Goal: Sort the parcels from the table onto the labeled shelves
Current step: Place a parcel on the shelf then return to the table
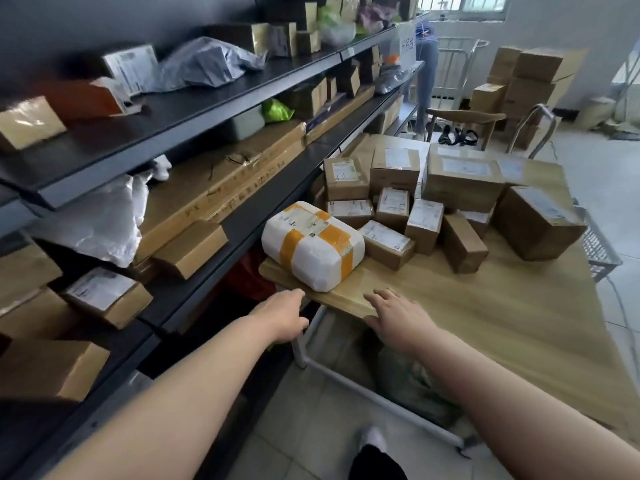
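Wood table [485,323] w/ white parcel [311,247] at corner; left hand [284,317] & right hand [394,317] nearby, relaxed, empty.

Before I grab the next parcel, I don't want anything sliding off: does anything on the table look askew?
The white plastic-wrapped parcel with orange tape sits skewed at the near left corner of the wooden table, seemingly right at its edge. Behind it, the small brown cardboard boxes lean on each other in a jumble.
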